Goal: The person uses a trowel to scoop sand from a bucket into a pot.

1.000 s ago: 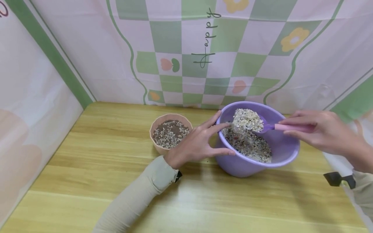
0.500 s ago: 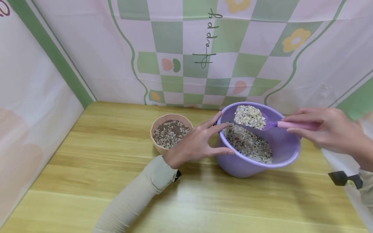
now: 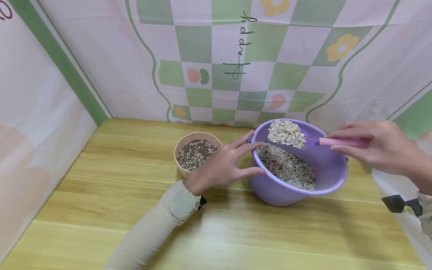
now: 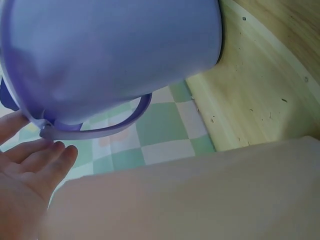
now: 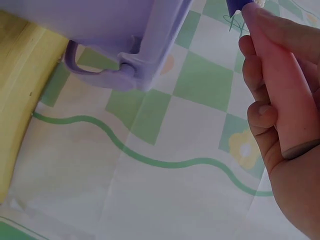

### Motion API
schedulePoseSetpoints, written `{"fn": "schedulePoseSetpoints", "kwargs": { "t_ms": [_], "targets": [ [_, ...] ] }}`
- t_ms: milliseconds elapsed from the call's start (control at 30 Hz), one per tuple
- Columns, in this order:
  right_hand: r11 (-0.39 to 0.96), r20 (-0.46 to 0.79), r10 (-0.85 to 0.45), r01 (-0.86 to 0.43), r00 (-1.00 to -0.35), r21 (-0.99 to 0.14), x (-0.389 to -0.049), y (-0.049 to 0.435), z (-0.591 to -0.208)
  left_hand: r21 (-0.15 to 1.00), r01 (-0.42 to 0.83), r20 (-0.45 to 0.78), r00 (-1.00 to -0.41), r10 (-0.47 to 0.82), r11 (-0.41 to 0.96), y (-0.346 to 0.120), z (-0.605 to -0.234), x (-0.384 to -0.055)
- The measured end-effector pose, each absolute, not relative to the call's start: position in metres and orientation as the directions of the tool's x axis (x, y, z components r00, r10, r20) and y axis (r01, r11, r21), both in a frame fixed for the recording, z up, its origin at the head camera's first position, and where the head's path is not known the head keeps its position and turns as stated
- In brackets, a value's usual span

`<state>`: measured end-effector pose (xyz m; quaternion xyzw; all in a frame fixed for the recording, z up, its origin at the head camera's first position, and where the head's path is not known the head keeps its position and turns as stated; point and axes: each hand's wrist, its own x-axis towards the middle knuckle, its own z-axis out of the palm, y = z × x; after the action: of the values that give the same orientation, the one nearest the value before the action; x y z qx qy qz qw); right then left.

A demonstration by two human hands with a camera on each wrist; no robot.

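In the head view my right hand [image 3: 381,144] grips the pink handle of a small shovel [image 3: 344,142] above a purple bucket [image 3: 332,172]. Pale grains [image 3: 287,134] are heaped on its purple blade. The right wrist view shows my fingers [image 5: 262,116] curled round that handle. Inside the bucket lies a mix of light and dark grains [image 3: 287,168]. My left hand [image 3: 224,161] has its fingers spread at the bucket's left rim, beside the bucket's handle [image 4: 115,129]. Left of it stands a peach pot [image 3: 179,148] with brown soil and scattered pale grains, partly hidden behind my left hand.
Both containers stand on a wooden table [image 3: 101,195], near its back edge. A green-checked cloth [image 3: 192,45] hangs upright close behind them. Crumbs [image 4: 212,119] lie on the wood by the bucket's base.
My right hand and the loaded shovel shift slightly right, then a little up and back left, staying above the bucket. The left hand slides slightly left at the rim.
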<state>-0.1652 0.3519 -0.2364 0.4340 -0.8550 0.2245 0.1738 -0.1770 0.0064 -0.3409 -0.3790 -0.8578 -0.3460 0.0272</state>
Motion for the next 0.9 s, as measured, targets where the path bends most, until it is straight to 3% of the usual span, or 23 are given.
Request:
{"fn": "schedulePoseSetpoints", "kwargs": {
  "t_ms": [700, 900],
  "targets": [
    [0.369, 0.504, -0.739, -0.894, -0.447, -0.252, -0.172, 0.319, -0.218, 0.526, 0.704, 0.401, -0.700, 0.591, 0.477, -0.020, -0.341, -0.177],
    [0.332, 0.530, -0.739, -0.910, -0.416, -0.250, -0.173, 0.310, -0.214, 0.524, 0.681, 0.366, -0.723, 0.586, 0.512, -0.030, -0.341, -0.177]
  ]
}}
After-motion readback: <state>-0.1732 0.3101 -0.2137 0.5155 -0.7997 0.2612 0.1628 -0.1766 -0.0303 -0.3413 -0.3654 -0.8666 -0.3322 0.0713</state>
